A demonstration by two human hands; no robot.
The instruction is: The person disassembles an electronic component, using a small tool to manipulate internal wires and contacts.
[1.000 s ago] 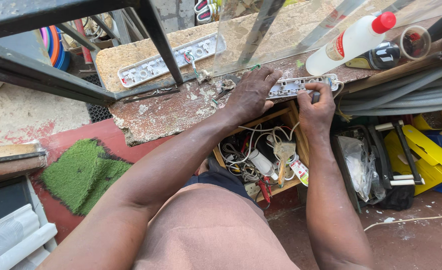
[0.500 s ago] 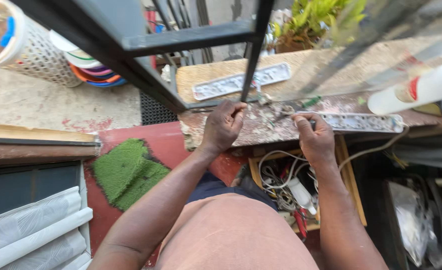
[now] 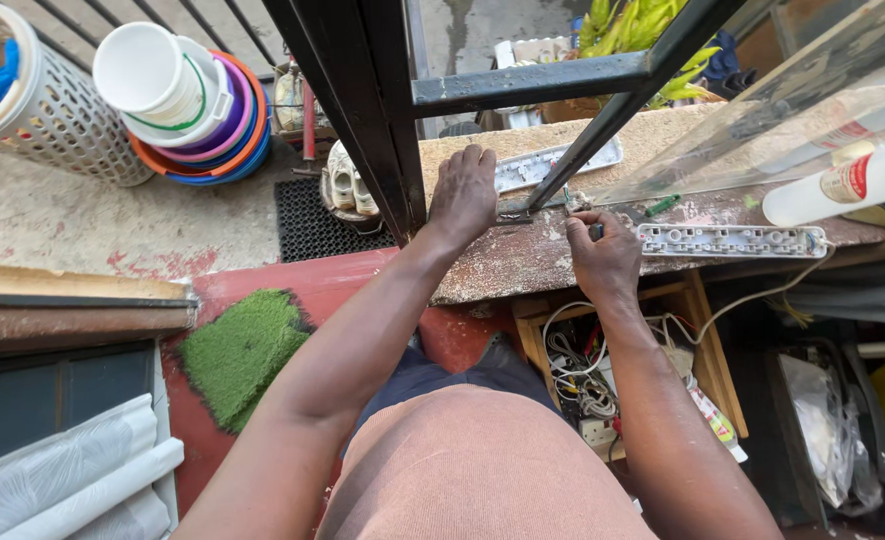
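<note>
My left hand (image 3: 465, 196) lies open, flat on the worn bench (image 3: 523, 262) near its edge. My right hand (image 3: 606, 258) pinches a small dark tool (image 3: 595, 231) beside the grey power strip (image 3: 731, 240). A white bottle (image 3: 843, 183) with a red label lies far right.

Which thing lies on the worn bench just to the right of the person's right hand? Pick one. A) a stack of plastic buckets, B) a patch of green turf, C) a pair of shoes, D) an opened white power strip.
D: the opened white power strip lies flat on the worn bench, close beside the right hand, with its cable trailing off the edge.
</note>
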